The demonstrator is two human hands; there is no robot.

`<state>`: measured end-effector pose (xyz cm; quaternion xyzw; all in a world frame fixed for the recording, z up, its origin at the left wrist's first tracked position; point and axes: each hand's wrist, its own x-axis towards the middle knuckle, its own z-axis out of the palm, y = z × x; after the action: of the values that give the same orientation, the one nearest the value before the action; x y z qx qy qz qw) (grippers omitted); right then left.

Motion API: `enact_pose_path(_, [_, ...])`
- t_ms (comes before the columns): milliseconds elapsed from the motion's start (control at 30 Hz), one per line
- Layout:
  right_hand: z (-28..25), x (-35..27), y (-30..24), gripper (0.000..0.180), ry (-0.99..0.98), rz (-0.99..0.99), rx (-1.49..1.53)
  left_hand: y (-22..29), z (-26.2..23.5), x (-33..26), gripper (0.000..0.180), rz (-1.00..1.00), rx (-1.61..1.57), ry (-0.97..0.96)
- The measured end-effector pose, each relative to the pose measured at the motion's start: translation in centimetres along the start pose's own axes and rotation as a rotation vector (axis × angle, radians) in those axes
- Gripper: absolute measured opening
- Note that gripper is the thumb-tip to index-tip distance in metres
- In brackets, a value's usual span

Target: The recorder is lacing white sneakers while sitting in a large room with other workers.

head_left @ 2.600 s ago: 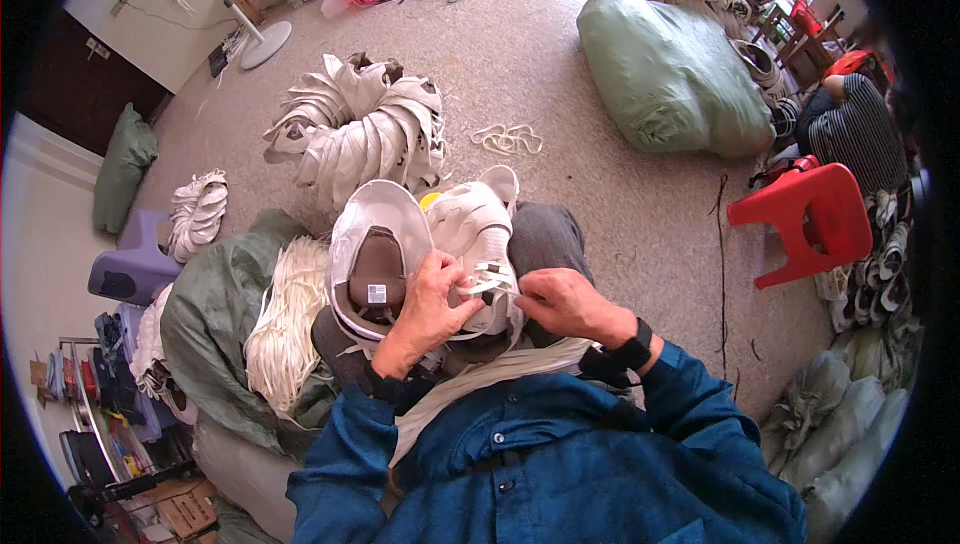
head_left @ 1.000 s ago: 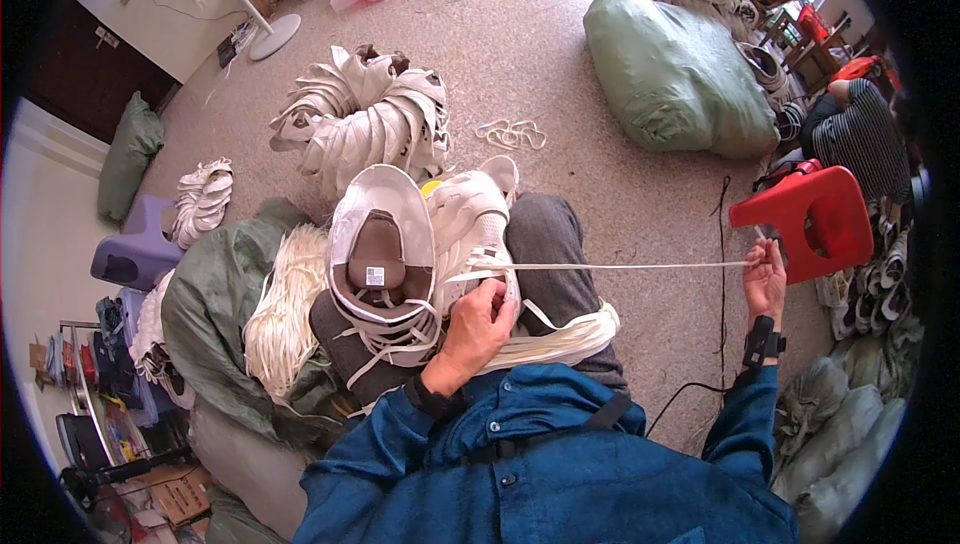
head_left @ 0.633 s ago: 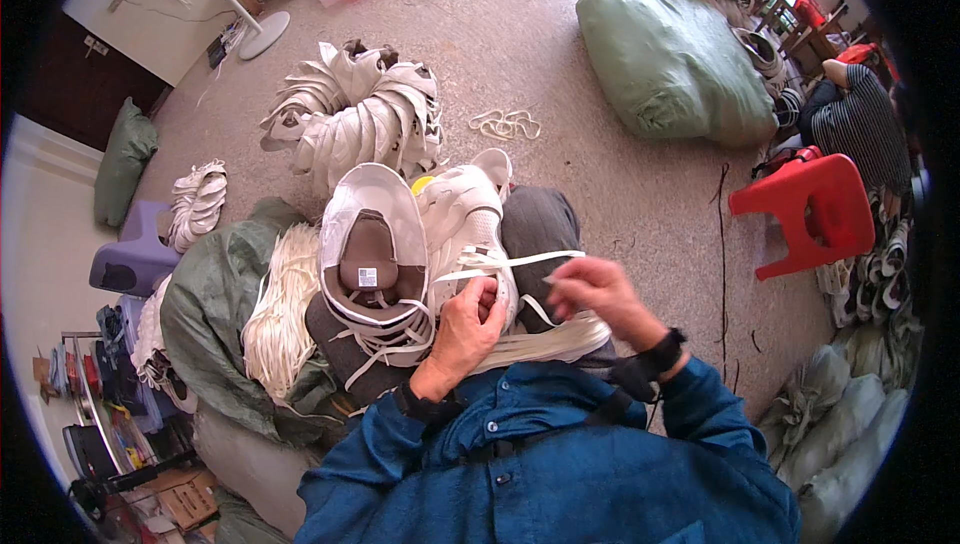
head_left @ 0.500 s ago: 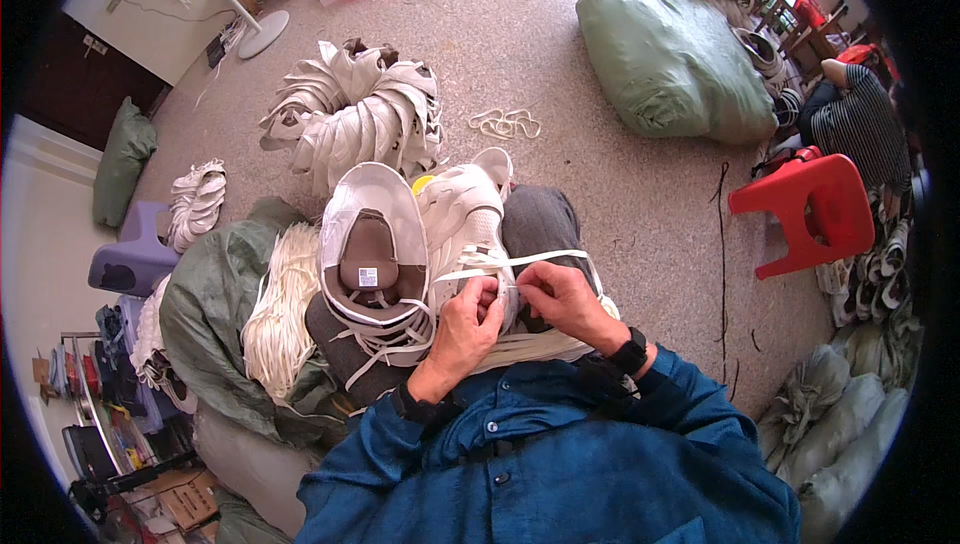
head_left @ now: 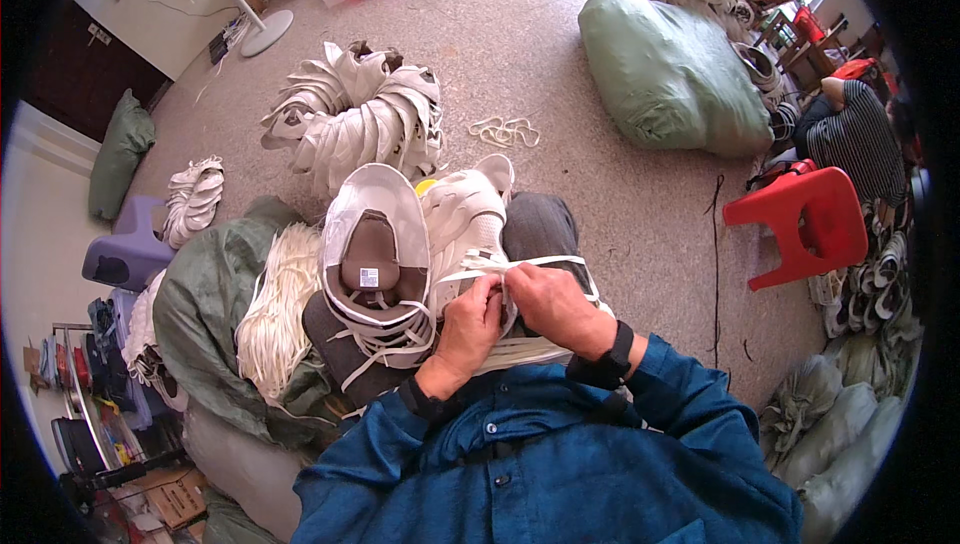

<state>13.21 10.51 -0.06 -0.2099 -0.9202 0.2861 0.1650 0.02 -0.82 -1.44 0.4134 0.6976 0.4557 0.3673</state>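
Across my lap lies a white shoe upper (head_left: 462, 206), its eyelet end toward me. A flat white shoelace (head_left: 547, 261) runs crosswise over it, its right part reaching past my dark trouser leg. My left hand (head_left: 470, 329) is closed in a pinch at the upper's eyelet edge. Right beside it, my right hand (head_left: 553, 309) is closed with thumb and forefinger on the lace; the fingertips nearly meet and partly hide the eyelets. To the left rests another white upper (head_left: 372, 234) with brown lining, laces strung loosely across its near end.
A bundle of white laces (head_left: 280, 314) lies on green sacking (head_left: 205, 294) at my left. Ahead on the floor are a ring of stacked uppers (head_left: 370, 124) and a loose lace (head_left: 505, 131). A green sack (head_left: 670, 74) and red stool (head_left: 805, 224) stand right, near a seated person.
My right hand has moved slightly left and turned over, closing in on my left hand at the eyelets. The view has shifted slightly; the uppers stay on my lap.
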Motion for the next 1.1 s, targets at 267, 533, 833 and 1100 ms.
enact_pose_path(267, [1.2, -1.4, 0.4, 0.013, 0.227, 0.034, 0.208, 0.1, 0.2, 0.7, 0.017, 0.263, 0.219, 0.081])
enact_pose_path(533, [1.6, -1.7, -1.3, 0.049, 0.086, 0.099, 0.158, 3.7, -5.6, -0.5, 0.016, -0.290, -0.102, -0.263])
enact_pose_path(833, [-0.8, 1.3, -1.5, 0.032, 0.419, -0.049, 0.001, 5.7, -16.0, -6.1, 0.013, -0.299, -0.131, -0.319])
enact_pose_path(1100, [0.7, 1.2, -0.6, 0.013, 0.179, 0.057, 0.416, 6.8, -11.6, -1.5, 0.012, 0.129, -0.468, -0.014])
